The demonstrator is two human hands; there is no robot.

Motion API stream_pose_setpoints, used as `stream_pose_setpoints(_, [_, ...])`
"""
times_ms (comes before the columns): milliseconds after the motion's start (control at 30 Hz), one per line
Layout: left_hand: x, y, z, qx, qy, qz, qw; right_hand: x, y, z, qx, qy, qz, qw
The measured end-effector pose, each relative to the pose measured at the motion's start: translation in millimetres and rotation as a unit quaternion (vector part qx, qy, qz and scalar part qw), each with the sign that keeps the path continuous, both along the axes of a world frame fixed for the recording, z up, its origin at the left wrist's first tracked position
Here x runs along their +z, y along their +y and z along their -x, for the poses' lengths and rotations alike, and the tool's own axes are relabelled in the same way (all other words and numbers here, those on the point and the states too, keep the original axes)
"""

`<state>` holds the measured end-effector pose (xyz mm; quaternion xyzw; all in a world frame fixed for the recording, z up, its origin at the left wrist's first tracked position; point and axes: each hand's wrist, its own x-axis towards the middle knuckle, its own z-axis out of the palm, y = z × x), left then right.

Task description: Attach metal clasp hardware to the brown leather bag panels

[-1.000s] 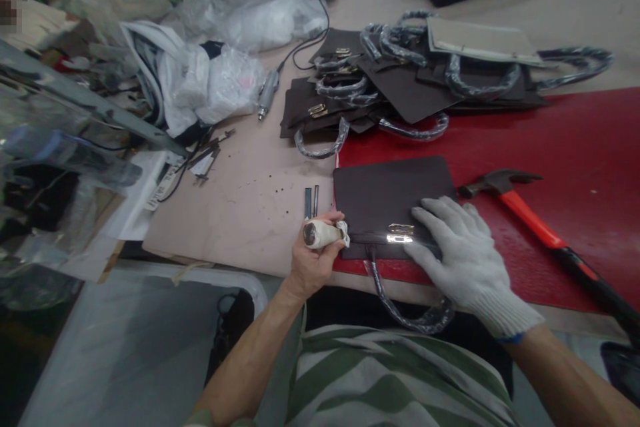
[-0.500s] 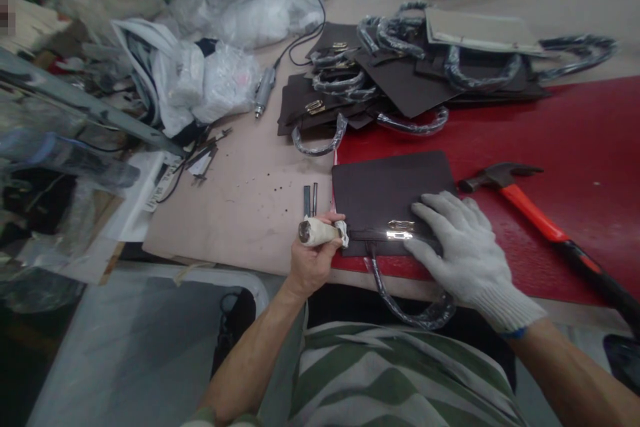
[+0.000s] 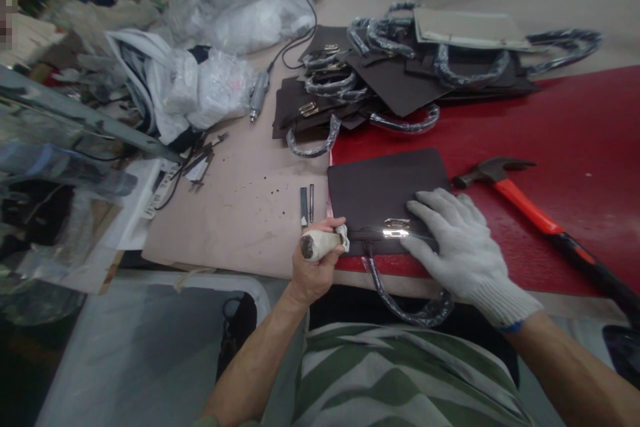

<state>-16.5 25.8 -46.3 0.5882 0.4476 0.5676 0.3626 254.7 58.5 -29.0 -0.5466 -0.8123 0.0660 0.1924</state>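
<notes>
A dark brown leather-like bag panel (image 3: 385,180) lies on the red sheet in front of me. Gold-coloured metal fittings (image 3: 396,233) sit near its front edge, and a plastic-wrapped handle (image 3: 400,310) hangs off the table side. My left hand (image 3: 311,275), bare, is closed around a short thick stick-like tool (image 3: 323,245) wrapped in off-white material. The tool's white-wrapped end meets the panel's left edge; its exact kind is unclear. Gloved in white knit, my right hand (image 3: 457,240) rests flat with fingers spread over the panel's right part, thumb near the fittings.
A claw hammer (image 3: 531,208) with orange and black handle lies right on the red sheet (image 3: 590,140). Two small metal pieces (image 3: 304,203) lie beside my left hand. Behind are stacked brown bag panels (image 3: 400,87), a corded grey tool (image 3: 259,95) and plastic-wrapped bundles (image 3: 225,83).
The tool in my left hand has tipped slightly, its brown end now lower. My right hand keeps its place on the panel. The whole view has shifted a little.
</notes>
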Motion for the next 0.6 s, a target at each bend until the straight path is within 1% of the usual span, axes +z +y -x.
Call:
stream_pose_setpoints(133, [0.2, 2, -3, 0.007, 0.015, 0.023, 1.0, -0.3, 1, 0, 0.002, 0.005, -0.005, 1.0])
stream_pose_setpoints(267, [3.1, 2, -5, 0.011, 0.021, 0.026, 0.999, -1.1, -2, -1, 0.01, 0.03, -0.017, 0.999])
stream_pose_setpoints(367, [5.9, -8, -6, 0.005, 0.028, 0.041, 0.999, 0.7, -12, -5, 0.007, 0.054, -0.012, 0.998])
stream_pose_setpoints(467, [6.4, -27, -9, -0.003, 0.03, 0.069, 0.997, 6.8, -34, -8, -0.013, 0.091, 0.002, 0.996])
stream_pose_setpoints(500, [6.2, -34, -11, -0.003, 0.028, 0.075, 0.997, 9.5, -45, -9, -0.036, 0.117, 0.004, 0.992])
stream_pose_setpoints(533, [6.0, -39, -13, 0.001, 0.024, 0.079, 0.997, 12.1, -57, -8, -0.078, 0.153, 0.001, 0.985])
stream_pose_setpoints(567, [6.0, -44, -15, 0.005, 0.018, 0.082, 0.996, 14.1, -70, -7, -0.137, 0.194, -0.006, 0.971])
stream_pose_setpoints(600, [6.3, -47, -17, 0.011, 0.01, 0.085, 0.996, 15.1, -84, -6, -0.213, 0.235, -0.01, 0.948])
